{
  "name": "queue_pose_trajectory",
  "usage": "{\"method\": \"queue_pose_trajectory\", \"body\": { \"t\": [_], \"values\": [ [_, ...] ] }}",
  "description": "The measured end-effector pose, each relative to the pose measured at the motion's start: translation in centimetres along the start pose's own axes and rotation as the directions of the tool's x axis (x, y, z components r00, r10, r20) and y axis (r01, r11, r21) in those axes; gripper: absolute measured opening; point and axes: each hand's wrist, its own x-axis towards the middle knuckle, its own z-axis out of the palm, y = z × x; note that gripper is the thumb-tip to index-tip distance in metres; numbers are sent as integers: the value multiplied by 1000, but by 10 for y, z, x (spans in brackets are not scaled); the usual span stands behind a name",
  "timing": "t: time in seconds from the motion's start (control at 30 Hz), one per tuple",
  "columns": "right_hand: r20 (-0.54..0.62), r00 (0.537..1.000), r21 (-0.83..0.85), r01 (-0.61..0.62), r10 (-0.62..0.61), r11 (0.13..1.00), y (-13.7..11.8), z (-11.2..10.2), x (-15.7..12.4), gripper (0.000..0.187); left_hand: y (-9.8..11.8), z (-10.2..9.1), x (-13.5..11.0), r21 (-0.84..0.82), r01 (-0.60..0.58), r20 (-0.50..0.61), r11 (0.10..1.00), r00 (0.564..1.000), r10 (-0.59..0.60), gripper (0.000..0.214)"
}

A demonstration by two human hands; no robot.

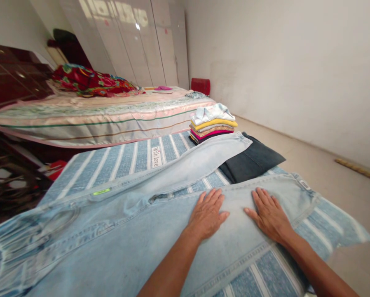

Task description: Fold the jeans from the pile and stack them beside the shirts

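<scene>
Light-blue jeans [135, 231] are lying spread across the striped bed cover [126, 159], with the left hand [208, 214] and the right hand [270, 214] resting open and flat on the denim, palms down, side by side and gripping nothing. Beyond them, a folded dark garment [253, 161] is lying against one jeans leg, and a stack of folded clothes [212, 123] is sitting near the cover's far edge. Bare floor [327, 173] is running along the cover's right edge to the wall.

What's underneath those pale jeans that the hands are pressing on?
A blue-and-white striped sheet shows around the pale jeans and between the legs; a dark folded garment pokes out from under one leg. Whatever lies directly beneath the denim is covered.
</scene>
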Motion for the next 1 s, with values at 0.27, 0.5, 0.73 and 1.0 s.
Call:
{"method": "queue_pose_trajectory", "body": {
  "t": [0.27,0.5,0.73,1.0],
  "values": [
    [-5,1000,-33,11,-11,999,29,9,-5,72,1,-1,0,11,7,5,1000,1000,-7,56],
    [9,1000,-62,-22,23,998,53,10,7,68,0,0,0,11,3,8,1000,1000,-3,56],
    [91,988,-90,-113,121,990,73,12,21,69,0,1,0,7,1,5,1000,1000,-1,56],
    [-37,998,-52,-62,60,997,106,22,24,84,7,-2,-5,-52,11,49,999,999,-9,56]
  ]
}}
